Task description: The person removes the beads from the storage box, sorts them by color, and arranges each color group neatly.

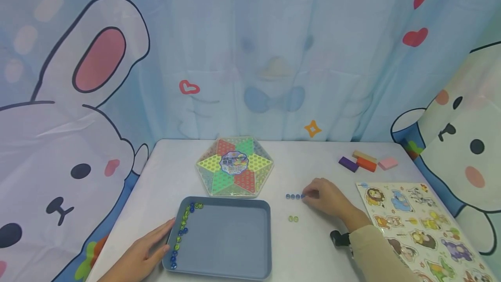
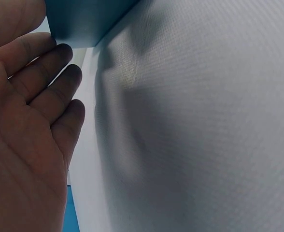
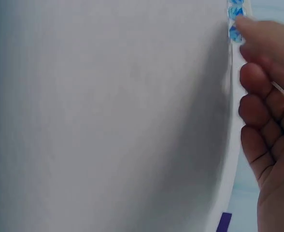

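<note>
My left hand rests against the left rim of a blue-grey tray, its fingers loosely extended. Along the tray's left side and top left corner lie several blue marbles and yellow-green marbles. On the table right of the tray, my right hand pinches a blue marble between thumb and index finger, at the right end of a short row of blue marbles. The other right fingers are curled. Two yellow-green marbles sit side by side nearer the front.
Behind the tray lies a hexagonal Chinese checkers set. An animal sticker sheet covers the table's right side. Beyond it are a purple block, an orange block, a tan block and a pink block. A printed curtain hangs behind.
</note>
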The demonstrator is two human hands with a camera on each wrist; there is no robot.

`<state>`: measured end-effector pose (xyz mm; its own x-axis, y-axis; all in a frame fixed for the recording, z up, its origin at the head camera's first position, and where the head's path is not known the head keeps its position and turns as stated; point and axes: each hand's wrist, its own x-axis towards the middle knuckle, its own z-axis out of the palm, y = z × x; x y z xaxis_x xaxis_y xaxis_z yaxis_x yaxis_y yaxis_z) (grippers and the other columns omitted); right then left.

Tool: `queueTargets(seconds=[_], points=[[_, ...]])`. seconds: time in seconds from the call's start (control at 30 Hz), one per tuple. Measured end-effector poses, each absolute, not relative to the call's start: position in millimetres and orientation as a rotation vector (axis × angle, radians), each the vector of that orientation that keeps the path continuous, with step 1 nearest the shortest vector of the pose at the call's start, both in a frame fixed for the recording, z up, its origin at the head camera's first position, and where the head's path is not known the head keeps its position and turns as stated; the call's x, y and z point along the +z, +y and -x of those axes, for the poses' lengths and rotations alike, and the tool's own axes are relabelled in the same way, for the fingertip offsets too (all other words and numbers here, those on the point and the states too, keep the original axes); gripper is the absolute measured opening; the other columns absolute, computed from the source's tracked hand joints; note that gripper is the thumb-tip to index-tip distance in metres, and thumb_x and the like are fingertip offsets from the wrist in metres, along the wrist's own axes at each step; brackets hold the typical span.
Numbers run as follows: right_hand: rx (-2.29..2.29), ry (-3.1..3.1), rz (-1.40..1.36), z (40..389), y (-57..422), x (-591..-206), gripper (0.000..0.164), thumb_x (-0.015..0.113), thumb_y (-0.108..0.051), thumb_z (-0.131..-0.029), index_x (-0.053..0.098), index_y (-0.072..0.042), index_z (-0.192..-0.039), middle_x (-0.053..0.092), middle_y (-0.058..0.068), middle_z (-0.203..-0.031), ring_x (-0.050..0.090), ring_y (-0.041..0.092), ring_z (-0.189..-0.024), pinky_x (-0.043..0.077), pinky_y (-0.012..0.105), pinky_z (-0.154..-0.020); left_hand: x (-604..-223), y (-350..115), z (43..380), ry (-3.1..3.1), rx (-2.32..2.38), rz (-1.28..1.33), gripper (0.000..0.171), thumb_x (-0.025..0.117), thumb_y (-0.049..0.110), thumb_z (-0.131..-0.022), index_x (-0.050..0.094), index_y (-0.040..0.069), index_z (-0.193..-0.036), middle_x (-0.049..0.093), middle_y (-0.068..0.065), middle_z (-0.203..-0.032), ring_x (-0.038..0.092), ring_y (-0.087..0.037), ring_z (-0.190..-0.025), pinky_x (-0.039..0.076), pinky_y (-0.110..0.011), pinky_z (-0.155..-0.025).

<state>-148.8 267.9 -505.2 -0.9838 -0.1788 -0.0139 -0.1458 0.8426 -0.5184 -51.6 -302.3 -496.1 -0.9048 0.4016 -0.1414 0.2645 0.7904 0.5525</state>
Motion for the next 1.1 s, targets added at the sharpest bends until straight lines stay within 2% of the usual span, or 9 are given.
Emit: queueTargets(seconds=[0.17,0.37,0.5,0.67,0.9,1.1], points=[[-0.892,3.009,0.269,147.7,267.7,-489.1,0.022,0.083,-0.029,-0.090,0.079,-0.024,-0.111,0.068,-0.009,-0.099,0.062,0.015,-0.099,0.057,0.039,-0.090,-496.4,-302.5,52.1,2.726,0.788,-0.514,0.069,0.049,0.058,-0.106,0.035,0.024,-0.164,0.043,0.002,-0.167,0.042,-0.032,-0.151,0.051,-0.033,-0.115],[-0.890,3.079,0.459,148.7,242.8,-463.1,0.026,0.085,-0.028,-0.089,0.080,-0.019,-0.112,0.068,-0.009,-0.098,0.061,0.015,-0.098,0.060,0.041,-0.086,-494.7,-301.5,52.4,2.718,0.780,-0.499,0.070,0.049,0.058,-0.106,0.035,0.022,-0.165,0.042,0.001,-0.167,0.042,-0.032,-0.152,0.051,-0.035,-0.115],[-0.854,3.068,0.585,148.7,211.3,-450.4,0.025,0.086,-0.031,-0.088,0.080,-0.022,-0.111,0.069,-0.009,-0.098,0.059,0.011,-0.097,0.060,0.038,-0.086,-493.3,-300.4,52.6,2.710,0.781,-0.490,0.070,0.050,0.058,-0.106,0.035,0.023,-0.165,0.042,0.000,-0.167,0.042,-0.033,-0.152,0.052,-0.038,-0.114],[-0.840,3.018,0.877,149.2,163.8,-440.4,0.025,0.086,-0.033,-0.088,0.081,-0.020,-0.109,0.073,-0.005,-0.099,0.058,0.008,-0.097,0.056,0.032,-0.085,-492.9,-300.1,52.8,2.713,0.784,-0.491,0.070,0.050,0.058,-0.106,0.035,0.023,-0.165,0.042,0.000,-0.167,0.042,-0.033,-0.152,0.052,-0.038,-0.114],[-0.767,2.923,1.250,146.6,91.4,-435.9,0.024,0.083,-0.038,-0.090,0.082,-0.021,-0.107,0.070,-0.010,-0.097,0.061,0.005,-0.095,0.055,0.026,-0.089,-493.5,-301.5,52.0,2.689,0.795,-0.476,0.070,0.048,0.059,-0.106,0.034,0.025,-0.165,0.042,0.001,-0.168,0.042,-0.034,-0.152,0.051,-0.034,-0.115],[-0.667,2.803,1.442,137.4,35.0,-439.6,0.027,0.082,-0.042,-0.091,0.082,-0.022,-0.109,0.071,-0.010,-0.097,0.059,0.002,-0.092,0.049,0.015,-0.084,-494.7,-301.6,53.0,2.643,0.830,-0.451,0.070,0.048,0.060,-0.106,0.033,0.027,-0.165,0.040,0.001,-0.169,0.040,-0.033,-0.153,0.048,-0.045,-0.116]])
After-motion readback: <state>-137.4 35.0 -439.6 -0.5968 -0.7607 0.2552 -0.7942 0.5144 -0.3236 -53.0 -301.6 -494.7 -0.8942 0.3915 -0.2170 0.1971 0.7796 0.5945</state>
